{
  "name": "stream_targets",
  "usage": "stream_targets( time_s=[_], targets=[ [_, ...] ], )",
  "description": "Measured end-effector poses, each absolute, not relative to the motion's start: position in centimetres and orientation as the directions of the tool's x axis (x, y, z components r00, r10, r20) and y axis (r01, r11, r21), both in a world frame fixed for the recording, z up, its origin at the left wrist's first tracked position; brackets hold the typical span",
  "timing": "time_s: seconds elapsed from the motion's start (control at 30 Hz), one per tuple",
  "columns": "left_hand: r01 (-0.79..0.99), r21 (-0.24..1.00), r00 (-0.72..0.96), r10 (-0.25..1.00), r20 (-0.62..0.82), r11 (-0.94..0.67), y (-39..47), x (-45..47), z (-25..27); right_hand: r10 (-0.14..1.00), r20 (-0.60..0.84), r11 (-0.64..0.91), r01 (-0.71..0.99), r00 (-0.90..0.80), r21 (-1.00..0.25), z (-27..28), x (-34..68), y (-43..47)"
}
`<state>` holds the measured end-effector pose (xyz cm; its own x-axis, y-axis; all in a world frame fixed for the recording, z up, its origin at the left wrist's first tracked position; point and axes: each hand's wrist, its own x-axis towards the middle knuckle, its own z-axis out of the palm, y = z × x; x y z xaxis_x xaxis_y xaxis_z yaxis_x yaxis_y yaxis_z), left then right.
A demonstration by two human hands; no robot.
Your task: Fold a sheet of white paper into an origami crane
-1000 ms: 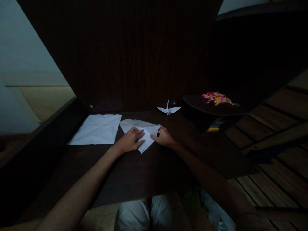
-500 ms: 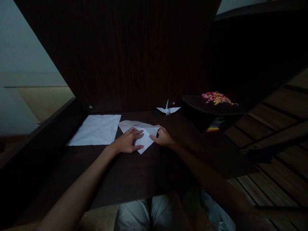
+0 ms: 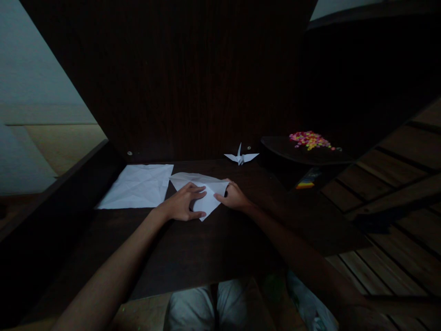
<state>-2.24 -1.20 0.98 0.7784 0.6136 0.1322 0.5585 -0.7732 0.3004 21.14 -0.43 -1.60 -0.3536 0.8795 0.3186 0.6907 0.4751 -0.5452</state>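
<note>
A white sheet of paper, the folded paper [image 3: 211,198], lies on the dark tabletop with a point toward me and a raised flap at its far side. Across its left part rests my left hand [image 3: 182,201], fingers and thumb spread, pressing on the surface. My right hand [image 3: 234,195] pinches the right corner, thumb on top and the other fingers behind, partly hidden. To the left lies a creased sheet of white paper [image 3: 138,186]. A white origami crane [image 3: 241,158] with spread wings stands behind the folded paper, against the back panel.
A small pile of colourful bits [image 3: 312,140] sits on a curved dark shelf [image 3: 285,149] at the right. Dark panels [image 3: 172,82] rise at the back and left of the desk. A slatted wooden surface [image 3: 389,179] lies farther right. Below the desk edge are my knees [image 3: 193,305].
Almost nothing differs. My left thumb has shifted very slightly toward me on the folded paper; the right hand keeps its pinch.
</note>
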Motion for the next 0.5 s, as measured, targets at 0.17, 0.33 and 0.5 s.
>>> stream_targets(
  time_s=[0.17,0.33,0.5],
  targets=[
    [0.562,0.294,0.779,0.614,0.124,-0.773,-1.21,-2.26,1.05,0.886,0.31,0.464,0.692,-0.346,-0.553,-1.31,21.07,-0.55],
    [0.559,0.294,0.781,0.611,0.128,-0.776,-1.12,-2.35,0.92,0.888,0.302,0.459,0.701,-0.347,-0.546,-1.21,21.16,-0.6],
    [0.565,0.276,0.782,0.611,0.122,-0.778,-1.13,-2.43,0.88,0.879,0.312,0.477,0.688,-0.361,-0.547,-1.44,21.18,-0.45]
  ],
)
